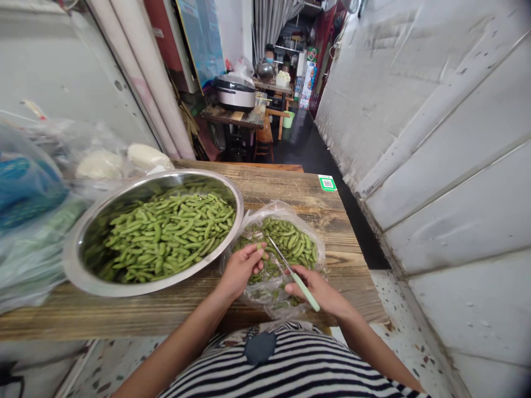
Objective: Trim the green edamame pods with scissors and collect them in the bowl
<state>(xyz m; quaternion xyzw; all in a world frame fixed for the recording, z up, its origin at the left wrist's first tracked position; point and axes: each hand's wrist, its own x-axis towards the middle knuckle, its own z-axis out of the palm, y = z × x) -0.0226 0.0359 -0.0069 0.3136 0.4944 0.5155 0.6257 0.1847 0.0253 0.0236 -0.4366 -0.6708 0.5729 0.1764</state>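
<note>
My left hand (244, 265) pinches a green soybean pod (260, 247) between thumb and fingers, over an open clear plastic bag (274, 307). My right hand (317, 287) grips scissors (305, 290) with a pale green handle. They appear nearly edge-on, so I cannot tell whether the blades are apart. Their metal tip points up and left, close to the pod. More soybean pods (290, 239) lie inside the bag under both hands. Left of the bag, a wide steel basin (78, 276) holds a large heap of green pods (166, 237).
Plastic bags (37, 237) crowd the wooden table's (332, 221) left end, behind and beside the basin. A green QR-code card (327, 183) lies at the far right corner. Beyond stands another table with a rice cooker (234, 93). A white wall (448, 166) runs along the right.
</note>
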